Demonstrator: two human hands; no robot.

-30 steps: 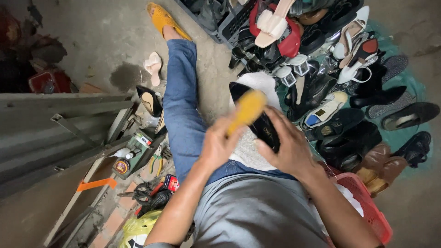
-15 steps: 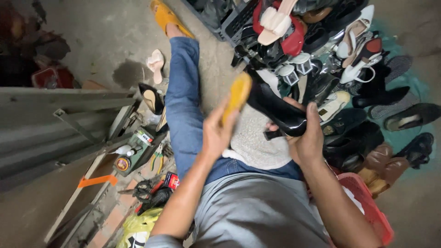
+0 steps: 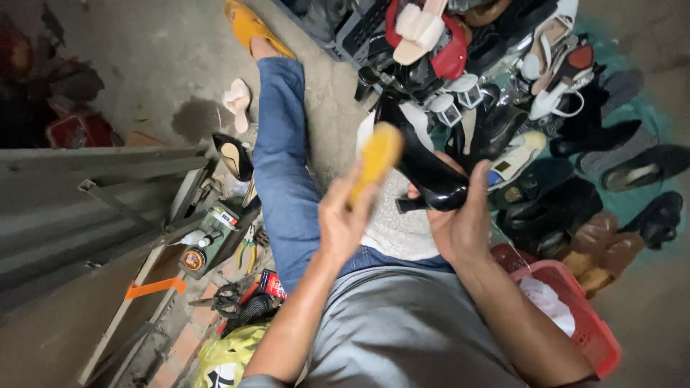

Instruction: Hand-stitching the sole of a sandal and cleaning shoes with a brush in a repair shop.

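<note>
black high-heeled shoe (image 3: 424,172) held above the lap, over a pale speckled cloth (image 3: 392,226) on the thigh; its long axis runs diagonally, the toe end pointing up-left toward the shoe pile and the heel end down-right, with the thin heel jutting left near the palm. right hand (image 3: 460,223) grasps the shoe from below, fingers (image 3: 480,188) curled up around its rear part. left hand (image 3: 345,219) is clenched on a yellow-orange brush (image 3: 375,159), which stands tilted, its upper end just beside the shoe's upper. blue-jeaned leg (image 3: 284,165) stretches away to a yellow sandal (image 3: 248,25) on the foot. at right, a heap of mixed shoes (image 3: 575,136) on the concrete floor (image 3: 144,65); a red plastic basket (image 3: 589,327) sits near the right forearm. at left, a tin of polish (image 3: 192,259), pliers (image 3: 248,251) and a black flat shoe (image 3: 231,154).
</note>
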